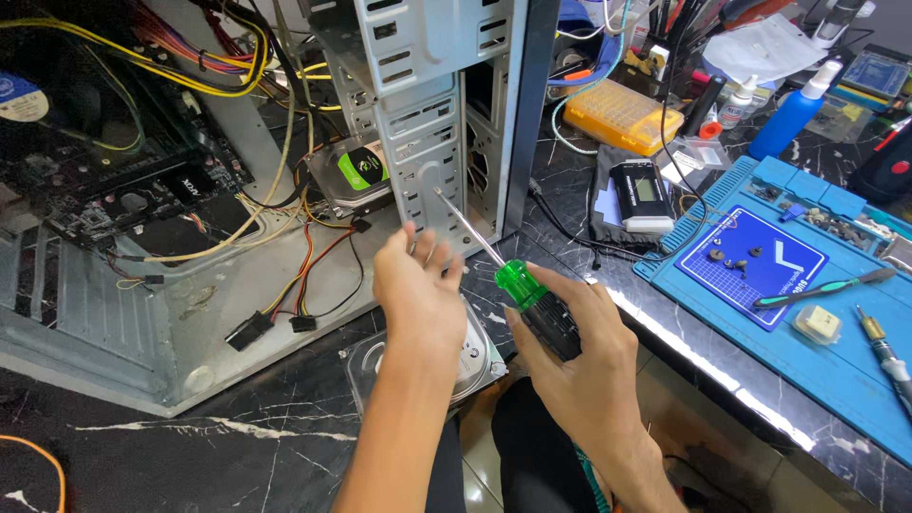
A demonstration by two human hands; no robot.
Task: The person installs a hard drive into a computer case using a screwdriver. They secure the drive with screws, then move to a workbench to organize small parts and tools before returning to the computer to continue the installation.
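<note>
My right hand (579,366) grips a screwdriver (527,294) with a green and black handle. Its thin shaft points up and left, and its tip touches the metal drive cage (427,157) of an open computer case. My left hand (418,290) hovers open beside the shaft, fingers spread, holding nothing. Under my left hand a silver hard drive (475,366) lies flat on the dark marble table. A second hard drive with a green label (353,173) sits in the case, left of the cage.
A motherboard (104,180) and loose yellow, red and black cables fill the case at left. A blue work mat (788,313) at right holds small screws, a green tool and another screwdriver. A yellow parts box (619,116), blue spray bottle (793,109) and small black device (641,195) stand behind.
</note>
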